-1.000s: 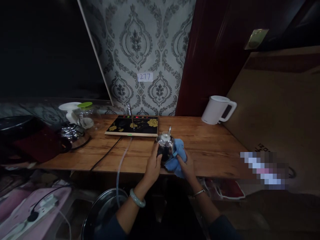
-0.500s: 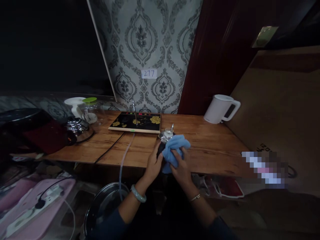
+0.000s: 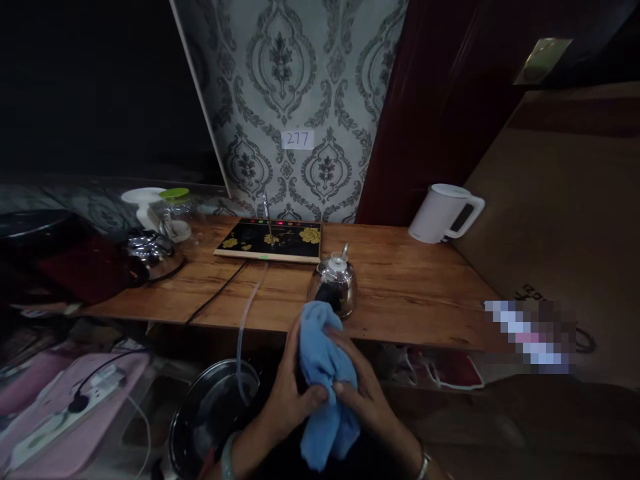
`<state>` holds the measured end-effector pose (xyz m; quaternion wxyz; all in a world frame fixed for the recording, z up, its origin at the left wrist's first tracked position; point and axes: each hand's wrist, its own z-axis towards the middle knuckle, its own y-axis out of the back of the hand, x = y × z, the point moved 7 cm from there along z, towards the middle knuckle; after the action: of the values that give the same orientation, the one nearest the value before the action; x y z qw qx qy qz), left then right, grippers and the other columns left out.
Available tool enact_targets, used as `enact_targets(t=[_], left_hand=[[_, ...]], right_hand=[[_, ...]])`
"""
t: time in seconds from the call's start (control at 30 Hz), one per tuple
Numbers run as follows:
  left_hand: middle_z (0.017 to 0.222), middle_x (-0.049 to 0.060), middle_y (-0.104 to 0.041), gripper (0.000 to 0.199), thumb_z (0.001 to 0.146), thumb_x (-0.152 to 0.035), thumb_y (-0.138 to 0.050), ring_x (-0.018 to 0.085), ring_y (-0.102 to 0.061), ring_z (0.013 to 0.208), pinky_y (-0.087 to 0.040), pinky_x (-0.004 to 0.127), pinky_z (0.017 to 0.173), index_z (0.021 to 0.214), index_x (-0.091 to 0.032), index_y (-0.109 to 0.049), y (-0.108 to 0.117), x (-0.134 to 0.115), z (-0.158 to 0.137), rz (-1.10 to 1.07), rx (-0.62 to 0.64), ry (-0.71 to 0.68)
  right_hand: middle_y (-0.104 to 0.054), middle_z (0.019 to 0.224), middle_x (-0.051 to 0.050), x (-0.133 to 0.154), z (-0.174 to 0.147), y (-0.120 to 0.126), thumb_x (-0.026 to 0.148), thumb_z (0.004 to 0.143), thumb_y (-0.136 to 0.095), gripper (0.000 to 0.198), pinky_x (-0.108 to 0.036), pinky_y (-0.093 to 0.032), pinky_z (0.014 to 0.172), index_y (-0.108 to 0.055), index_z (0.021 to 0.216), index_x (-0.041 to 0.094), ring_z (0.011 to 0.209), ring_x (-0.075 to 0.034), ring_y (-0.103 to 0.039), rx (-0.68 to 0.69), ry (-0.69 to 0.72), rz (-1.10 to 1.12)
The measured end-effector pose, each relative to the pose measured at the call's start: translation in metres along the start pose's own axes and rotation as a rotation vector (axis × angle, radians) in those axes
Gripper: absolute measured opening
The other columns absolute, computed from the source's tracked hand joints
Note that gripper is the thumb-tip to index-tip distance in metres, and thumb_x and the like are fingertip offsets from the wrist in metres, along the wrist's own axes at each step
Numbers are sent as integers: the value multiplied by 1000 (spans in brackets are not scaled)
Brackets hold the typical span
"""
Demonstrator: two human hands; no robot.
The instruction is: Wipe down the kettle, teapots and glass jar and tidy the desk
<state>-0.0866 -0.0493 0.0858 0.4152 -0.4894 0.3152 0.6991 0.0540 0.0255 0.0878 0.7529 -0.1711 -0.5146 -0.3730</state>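
Kettle [image 3: 344, 285] stands near the bench's [image 3: 405, 287] front edge, likely for easy reach, while left hand [image 3: 289, 387] and right hand [image 3: 369, 392] curl closed around blue cloth [image 3: 323, 353], seemingly to bunch it.

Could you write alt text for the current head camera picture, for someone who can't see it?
A person's left hand and right hand grip a bunched blue cloth in front of a shiny metal kettle on a wooden table. A black panel with golden flowers lies behind it to the left; a white jug stands farther right.
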Motion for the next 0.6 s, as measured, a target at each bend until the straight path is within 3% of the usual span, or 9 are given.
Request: enact_targets(t=[0.1, 0.17, 0.23, 0.33, 0.47, 0.6], left_hand=[[130, 11, -68, 76, 71, -50, -80, 32, -66, 119, -55, 43, 100, 137, -21, -56, 17, -2, 6, 28, -179, 89], [112, 7, -74, 61, 71, -43, -77, 27, -71, 101, -59, 38, 89, 125, -20, -62, 35, 0, 21, 10, -299, 140], [101, 5, -75, 52, 70, -38, -76, 23, -71, 90, -58, 34, 82, 118, -20, -65, 56, -2, 46, -20, -393, 115], [97, 4, -75, 42, 69, -32, -73, 21, -69, 86, -56, 33, 82, 109, -21, -69, 77, -8, 100, -83, -425, 7], [100, 3, -76, 44, 65, -30, -72, 22, -68, 89, -55, 33, 86, 108, -20, -71, 53, -7, 181, -180, -193, -59], [104, 7, -79, 51, 67, -39, -76, 27, -70, 102, -54, 38, 95, 113, -16, -73, -4, 18, 222, -250, 154, 60]], right_hand=[[-50, 158, -9, 15, 17, -29, 71, 94, -48, 74, -50, -40, 118, -46, 154, 28, 145, -31, -48, 206, -70, 193], [-50, 158, -8, 22, 29, -27, 67, 94, -53, 71, -50, -40, 119, -46, 154, 29, 145, -30, -47, 194, -28, 104], [-57, 152, -8, 21, 40, -7, 57, 96, -58, 54, -49, -43, 116, -60, 142, 31, 140, -30, -52, 46, 25, -47], [-68, 136, -9, 2, 51, 39, 48, 98, -56, 36, -48, -49, 109, -71, 125, 29, 128, -28, -62, -255, 22, -168], [-65, 139, -11, -40, 67, 76, 52, 95, -58, 46, -53, -43, 114, -65, 133, 26, 131, -29, -58, -410, 6, -241], [-52, 154, -13, -83, 83, 72, 54, 93, -58, 67, -54, -40, 117, -45, 152, 25, 140, -30, -51, -366, 1, -234]])
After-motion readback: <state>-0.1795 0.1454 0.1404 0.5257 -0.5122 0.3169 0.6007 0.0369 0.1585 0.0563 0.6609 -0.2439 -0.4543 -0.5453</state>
